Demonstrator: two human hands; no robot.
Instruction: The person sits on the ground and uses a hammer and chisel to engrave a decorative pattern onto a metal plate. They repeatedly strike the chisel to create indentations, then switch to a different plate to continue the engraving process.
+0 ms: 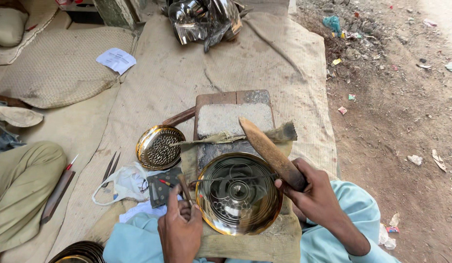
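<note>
Gripping a wooden mallet (271,152) in your right hand (313,195), you hold its long axis on a diagonal, the handle end buried in your fist at lower right and the blunt, worn head pointing up and to the left, over the far rim of a round brass dish (238,193). Your right fingers are wrapped fully around the handle, pressed together with the thumb closing over the top. The dish lies flat, open face up, on a folded piece of sacking atop a wooden block (234,119), between your 2 hands and just inside the right one, whose knuckles sit beside its right rim.

Your left hand (180,229) is curled into a loose fist at the dish's left rim, fingers pinched around a thin metal punch (185,189) that stands tilted, its upper end leaning away from you and its lower end hidden in your grip. Whether its tip meets the dish cannot be told.

1 smaller perforated brass plate (159,147) lies flat on the woven mat (197,73) to the left of the block, well apart from both hands. A frayed strip of cloth (235,137) stretches across the block behind the dish, passing under the mallet. Small tools and a white rag (126,182) sit near your left hand, and a heap of shiny metal vessels (204,19) rests at the mat's far edge
</note>
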